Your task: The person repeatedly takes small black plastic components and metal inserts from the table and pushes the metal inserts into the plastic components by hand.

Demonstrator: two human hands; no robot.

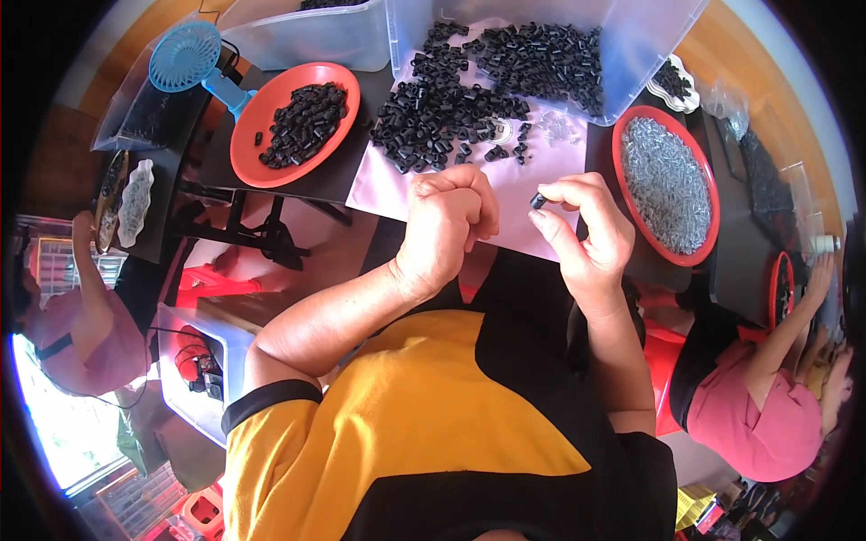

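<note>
The right hand [586, 225] pinches one small black piece [538, 200] in its fingertips. The left hand [446, 230] is curled shut close beside it; I cannot tell what is inside. It looks like the fitting step, so next the two hands must meet gently. More black pieces [451, 113] lie just past the hands on a pink sheet [541, 171], between two red bowls [271, 162].

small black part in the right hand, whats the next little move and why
Probably bring the two hands together. The right hand pinches a small black part at its fingertips, raised above the pink sheet. The left hand is curled closed right beside it; what it holds is hidden. The gap between them is short, so closing it looks like the natural next step.
</note>
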